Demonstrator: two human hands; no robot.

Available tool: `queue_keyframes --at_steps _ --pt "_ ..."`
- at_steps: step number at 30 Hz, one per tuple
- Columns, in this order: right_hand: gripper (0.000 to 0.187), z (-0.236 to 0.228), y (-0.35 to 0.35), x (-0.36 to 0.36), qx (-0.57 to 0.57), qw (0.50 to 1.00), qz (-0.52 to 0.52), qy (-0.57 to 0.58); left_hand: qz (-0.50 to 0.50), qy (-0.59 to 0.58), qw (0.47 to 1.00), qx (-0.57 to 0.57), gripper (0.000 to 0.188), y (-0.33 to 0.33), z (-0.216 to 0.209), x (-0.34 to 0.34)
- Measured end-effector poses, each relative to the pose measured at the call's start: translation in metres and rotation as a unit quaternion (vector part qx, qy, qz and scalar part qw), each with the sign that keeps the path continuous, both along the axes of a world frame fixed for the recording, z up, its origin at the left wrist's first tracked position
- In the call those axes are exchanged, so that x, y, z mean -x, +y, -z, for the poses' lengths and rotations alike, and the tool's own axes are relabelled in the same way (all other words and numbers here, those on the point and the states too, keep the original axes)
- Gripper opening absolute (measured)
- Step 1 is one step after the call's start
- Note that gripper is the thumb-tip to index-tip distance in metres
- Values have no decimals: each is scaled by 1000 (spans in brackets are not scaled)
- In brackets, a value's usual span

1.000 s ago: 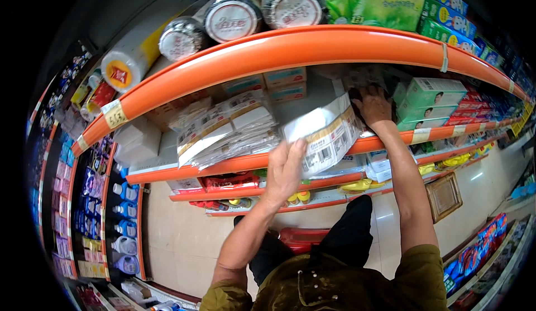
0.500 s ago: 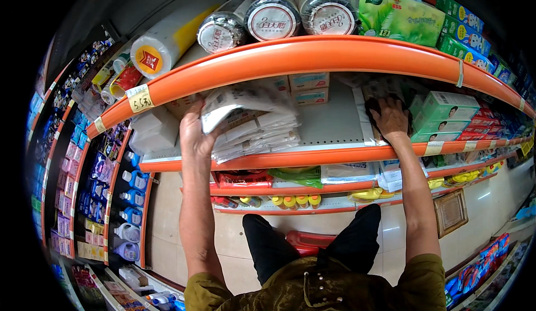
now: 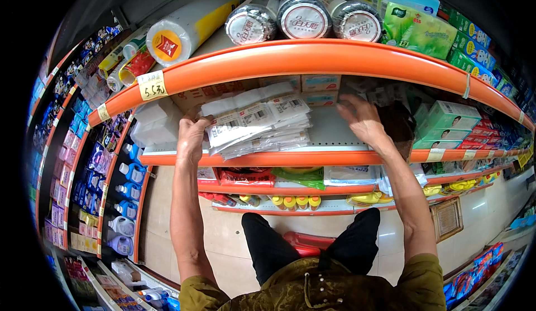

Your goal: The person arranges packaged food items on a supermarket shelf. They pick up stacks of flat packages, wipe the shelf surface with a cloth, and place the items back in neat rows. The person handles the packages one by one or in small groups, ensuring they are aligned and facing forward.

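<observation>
A stack of flat white packets in clear plastic [image 3: 254, 122] lies on the middle shelf, its layers slightly fanned. At its left edge is my left hand [image 3: 193, 135], with thumb and fingers closed on the corner of the upper packet. My right hand [image 3: 364, 122] hovers over the bare grey shelf surface to the right of the stack, fingers loosely bent and apart, holding nothing. Two small boxes [image 3: 320, 90] stand one on the other behind, between the stack and that hand. A dark brown thing [image 3: 397, 124] sits just right of my right wrist.
An orange shelf edge [image 3: 290, 59] curves above my hands, with rolls of bags [image 3: 304, 21] on top. Green boxes [image 3: 449, 122] stand to the right, white packs [image 3: 153, 124] to the left. Below are lower shelves and a red stool [image 3: 304, 243] between my legs.
The upper packet, bent up before, now lies flatter on the stack. My right hand has moved left, away from packets at the right, and the dark brown thing there shows more.
</observation>
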State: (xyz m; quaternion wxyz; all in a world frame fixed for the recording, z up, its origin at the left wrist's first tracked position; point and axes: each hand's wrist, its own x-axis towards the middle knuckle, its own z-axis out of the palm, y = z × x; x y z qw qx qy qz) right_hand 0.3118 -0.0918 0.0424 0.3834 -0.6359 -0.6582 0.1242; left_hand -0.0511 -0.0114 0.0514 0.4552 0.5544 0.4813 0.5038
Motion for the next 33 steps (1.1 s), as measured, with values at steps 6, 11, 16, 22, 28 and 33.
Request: queue_keyframes --at_steps 6,11,16,22,28,33 --pt "23 -3 56 38 82 974 -123 172 -28 3 997 -67 36 -10 -6 -14" --pt "17 -14 65 49 143 973 -107 146 -58 -51 990 -115 35 -5 6 -18" --pt "15 -39 57 57 104 970 -109 191 -76 -147 980 -112 25 2 14 -20" --pt "14 -29 51 58 182 958 -116 191 -98 -107 983 -113 25 1 16 -12" --pt "16 -14 54 54 165 957 -123 203 -136 83 979 -124 32 -19 19 -5" --pt "17 -12 57 57 146 981 -104 76 -89 87 986 -107 37 -34 16 1"
